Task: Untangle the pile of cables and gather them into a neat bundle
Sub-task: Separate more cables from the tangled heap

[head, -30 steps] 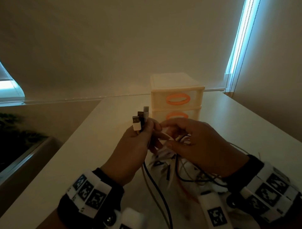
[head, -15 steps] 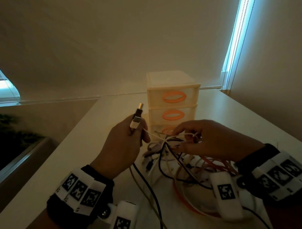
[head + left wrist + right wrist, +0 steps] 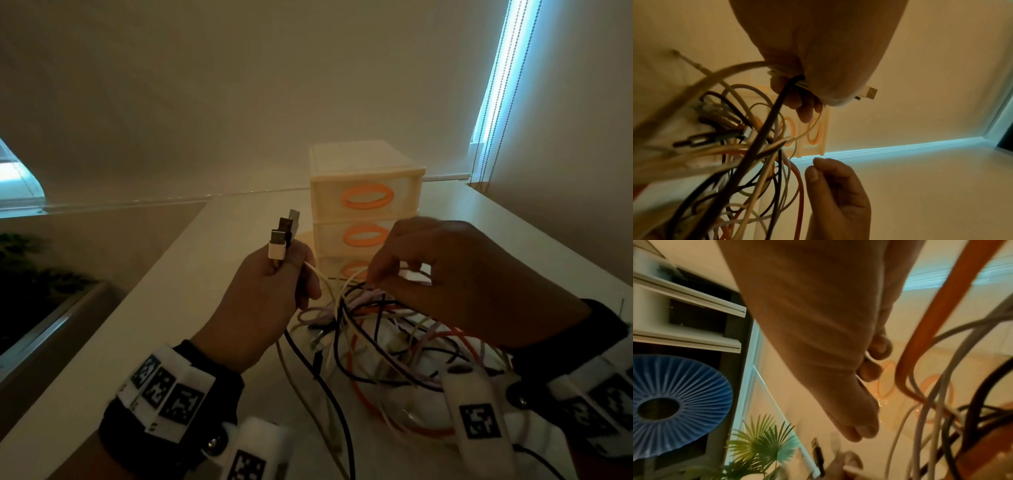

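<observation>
My left hand (image 3: 294, 267) is raised above the table and grips a bunch of cable ends. Three USB plugs (image 3: 284, 236), white, black and grey, stick up out of the fist, and one plug (image 3: 869, 93) shows past the palm. Their cords hang down into the tangled pile of cables (image 3: 394, 335), which has black, pale and pink strands and one orange cable (image 3: 459, 334). My right hand (image 3: 376, 277) hovers over the top of the pile. Its thumb and forefinger (image 3: 861, 433) are pressed together where a pale cable loop (image 3: 352, 277) rises to them.
A small cream drawer unit (image 3: 366, 192) with orange oval handles stands just behind the hands. The white table (image 3: 205, 291) ends at an edge on the left, with a dark ledge and a plant (image 3: 764, 449) below. Walls and a window blind close the back and right.
My right hand left the left fist and moved right, onto the top of the pile, lifting a pale strand. The left hand kept its hold on the plugs.
</observation>
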Action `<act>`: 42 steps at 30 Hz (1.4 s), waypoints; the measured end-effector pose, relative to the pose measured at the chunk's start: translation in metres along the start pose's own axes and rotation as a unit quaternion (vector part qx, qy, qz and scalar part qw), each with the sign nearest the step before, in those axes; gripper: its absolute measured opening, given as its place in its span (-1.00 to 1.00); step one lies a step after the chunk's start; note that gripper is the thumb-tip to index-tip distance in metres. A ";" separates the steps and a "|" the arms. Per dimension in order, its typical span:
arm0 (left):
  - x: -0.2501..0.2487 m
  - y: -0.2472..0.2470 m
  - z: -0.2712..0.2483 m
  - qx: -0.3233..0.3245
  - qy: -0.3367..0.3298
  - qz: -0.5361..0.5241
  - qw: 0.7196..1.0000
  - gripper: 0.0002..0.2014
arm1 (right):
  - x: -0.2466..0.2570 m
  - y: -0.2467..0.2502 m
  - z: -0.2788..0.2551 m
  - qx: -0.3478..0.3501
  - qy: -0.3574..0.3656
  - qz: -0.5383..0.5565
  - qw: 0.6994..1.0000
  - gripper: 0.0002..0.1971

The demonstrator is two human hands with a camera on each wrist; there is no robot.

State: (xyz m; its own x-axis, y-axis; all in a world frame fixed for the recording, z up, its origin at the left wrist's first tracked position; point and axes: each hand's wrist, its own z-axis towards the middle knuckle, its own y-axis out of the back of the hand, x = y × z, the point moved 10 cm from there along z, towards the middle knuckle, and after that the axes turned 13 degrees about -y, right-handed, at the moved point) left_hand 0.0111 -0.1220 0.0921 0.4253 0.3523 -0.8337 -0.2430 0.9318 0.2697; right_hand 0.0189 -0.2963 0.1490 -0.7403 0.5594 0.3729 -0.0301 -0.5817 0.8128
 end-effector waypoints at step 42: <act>0.031 -0.001 -0.003 -0.052 0.136 -0.241 0.959 -0.71 | -0.008 -0.067 0.003 0.065 -0.068 -0.016 0.995 -0.73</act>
State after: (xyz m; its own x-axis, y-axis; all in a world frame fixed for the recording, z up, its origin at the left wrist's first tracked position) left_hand 0.0218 -0.1124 0.0650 0.2694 -0.1667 -0.9485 -0.1668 0.9619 -0.2165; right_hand 0.0294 -0.2599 0.0926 -0.6420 0.6566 0.3959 0.0422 -0.4853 0.8733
